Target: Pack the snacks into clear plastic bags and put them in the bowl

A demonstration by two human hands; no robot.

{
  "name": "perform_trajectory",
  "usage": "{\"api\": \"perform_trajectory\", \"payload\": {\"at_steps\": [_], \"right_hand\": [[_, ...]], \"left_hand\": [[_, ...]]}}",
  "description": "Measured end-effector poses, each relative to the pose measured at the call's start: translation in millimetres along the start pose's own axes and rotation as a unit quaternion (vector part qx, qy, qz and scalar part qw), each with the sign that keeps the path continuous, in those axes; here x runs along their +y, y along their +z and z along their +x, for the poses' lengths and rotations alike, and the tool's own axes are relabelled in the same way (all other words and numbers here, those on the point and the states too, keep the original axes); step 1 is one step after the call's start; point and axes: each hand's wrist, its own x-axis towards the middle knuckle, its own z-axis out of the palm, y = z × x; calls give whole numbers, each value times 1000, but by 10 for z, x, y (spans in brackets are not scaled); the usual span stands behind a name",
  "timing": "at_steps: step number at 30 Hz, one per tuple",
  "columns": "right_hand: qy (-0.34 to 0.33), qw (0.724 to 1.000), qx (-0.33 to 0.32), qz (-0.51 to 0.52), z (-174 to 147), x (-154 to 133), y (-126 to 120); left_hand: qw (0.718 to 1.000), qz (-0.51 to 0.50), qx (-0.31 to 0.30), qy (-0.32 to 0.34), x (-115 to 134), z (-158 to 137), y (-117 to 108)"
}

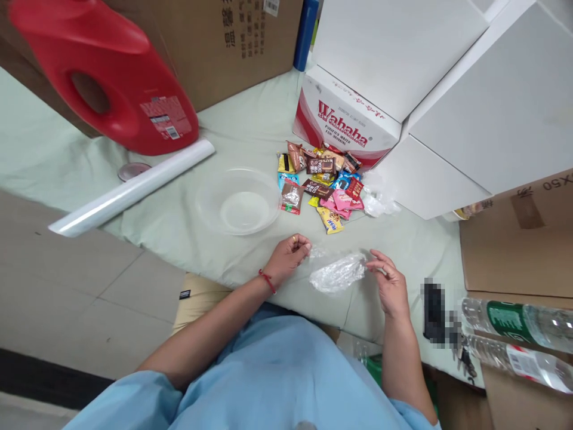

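Observation:
A crinkled clear plastic bag [339,275] stretches between my two hands, low over the front of the cloth-covered table. My left hand [286,260], with a red bracelet at the wrist, pinches its left end between thumb and fingers. At its other end, my right hand [388,283] holds the edge with thumb and index finger, the remaining fingers loosely curled. Just beyond my left hand stands a clear round plastic bowl [244,206] with nothing visible in it. Against the bowl's right side lies a pile of small wrapped snacks [320,170] in brown, pink, yellow and blue.
Behind the snacks stands a Wahaha water carton [344,119]; white crumpled plastic [380,194] lies beside it. A white roll [134,190] and a red jug [129,77] are at the left. Keys [466,361] and water bottles [514,322] lie at the right.

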Motion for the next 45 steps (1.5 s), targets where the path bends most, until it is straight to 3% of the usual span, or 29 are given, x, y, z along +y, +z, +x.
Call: {"api": "perform_trajectory", "payload": {"at_steps": [2, 4, 6, 9, 11, 14, 18, 25, 28, 31, 33, 36, 37, 41, 43, 45], "right_hand": [[-7, 997, 60, -47, -48, -6, -41], [-67, 993, 52, -80, -106, -108, 0], [-153, 978, -50, -130, -152, -254, 119], [-241, 920, -221, -215, -159, -383, 346], [-255, 904, -246, -240, -130, -364, 438], [-254, 919, -203, -225, -84, -269, 398], [-232, 944, -147, -182, -83, -206, 92], [-97, 975, -79, -186, -224, -14, -440], [-44, 973, -83, -210, -265, 144, -632], [-34, 958, -141, -247, -269, 199, -819], [-41, 961, -108, -251, -257, 114, -870], [-78, 973, 16, -215, -203, -154, -700], [-104, 973, 27, -205, -171, -244, -568], [-213, 942, -89, -244, 16, -374, 151], [-207, 924, -138, -292, 90, -295, 464], [-165, 918, -146, -329, 116, -193, 662]], "left_hand": [[1000, -2, 5, 0, -2, 1, 13], [1000, -4, 11, 0, -8, -3, 24], [1000, -6, 19, 0, -15, -6, 25], [999, -9, 36, 3, -17, -4, 5], [999, -14, 50, 5, -15, -1, -18], [997, -27, 71, 9, -11, 1, -50], [994, -44, 99, 11, -11, 14, -62], [990, -58, 131, 8, -9, 50, -36], [989, -59, 133, 6, 10, 50, -21], [990, -54, 131, 6, 25, 47, -6], [991, -48, 127, 7, 25, 44, 5], [992, -39, 118, 12, 13, 41, 28], [993, -37, 115, 14, 9, 41, 39], [994, -30, 100, 24, 26, 34, 78], [995, -33, 95, 25, 53, 8, 74], [992, -27, 117, 23, 75, -53, 42]]}}
